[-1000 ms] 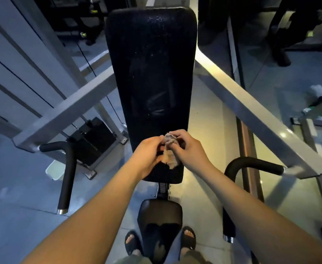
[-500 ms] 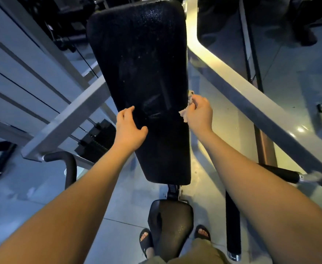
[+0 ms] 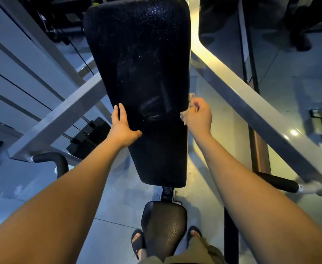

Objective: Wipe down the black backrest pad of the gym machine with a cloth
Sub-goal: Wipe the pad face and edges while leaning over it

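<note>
The black backrest pad rises tall in the middle of the head view, with faint smears across its lower half. My left hand lies flat against the pad's left edge, fingers straight and pointing up. At the pad's right edge my right hand grips a small crumpled light cloth, which touches the pad's side. Most of the cloth is hidden inside the hand.
A black seat sits below the pad, between my sandalled feet. Grey steel frame bars slope on both sides. Black padded handles stick out low on the left and right. A weight stack stands at the left.
A second ago both hands held the cloth together at the pad's lower part. They have since parted: the left went to the left edge, the right carried the cloth to the right edge.
</note>
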The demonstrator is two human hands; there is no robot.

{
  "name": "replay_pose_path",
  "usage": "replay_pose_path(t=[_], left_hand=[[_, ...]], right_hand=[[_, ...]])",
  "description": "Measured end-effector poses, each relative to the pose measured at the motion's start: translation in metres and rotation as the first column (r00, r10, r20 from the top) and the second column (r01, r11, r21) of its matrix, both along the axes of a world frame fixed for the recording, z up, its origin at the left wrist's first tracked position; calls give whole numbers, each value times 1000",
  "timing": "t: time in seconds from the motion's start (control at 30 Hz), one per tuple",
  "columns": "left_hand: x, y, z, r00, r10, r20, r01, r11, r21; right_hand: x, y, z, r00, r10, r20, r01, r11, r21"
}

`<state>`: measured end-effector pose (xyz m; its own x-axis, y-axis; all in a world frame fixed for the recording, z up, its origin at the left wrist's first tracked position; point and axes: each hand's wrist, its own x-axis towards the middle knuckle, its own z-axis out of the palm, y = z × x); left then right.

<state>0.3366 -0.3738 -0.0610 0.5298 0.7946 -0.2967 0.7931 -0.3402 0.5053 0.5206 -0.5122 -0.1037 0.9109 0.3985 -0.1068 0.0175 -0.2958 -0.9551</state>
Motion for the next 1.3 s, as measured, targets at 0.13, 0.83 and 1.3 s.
replay_pose_path(t=[0.13, 0.83, 1.3], left_hand=[[7, 3, -7, 1000, 1, -18, -2, 1000, -30], [12, 15, -17, 1000, 8, -5, -9, 994, -104], [13, 8, -4, 1000, 1, -21, -4, 993, -115]], right_hand=[[-17, -21, -31, 983, 108, -148, -147, 946, -288], [-1, 0, 61, 980, -32, 196, -9, 979, 203], [-16, -14, 26, 496, 372, 785, -168, 928, -334]])
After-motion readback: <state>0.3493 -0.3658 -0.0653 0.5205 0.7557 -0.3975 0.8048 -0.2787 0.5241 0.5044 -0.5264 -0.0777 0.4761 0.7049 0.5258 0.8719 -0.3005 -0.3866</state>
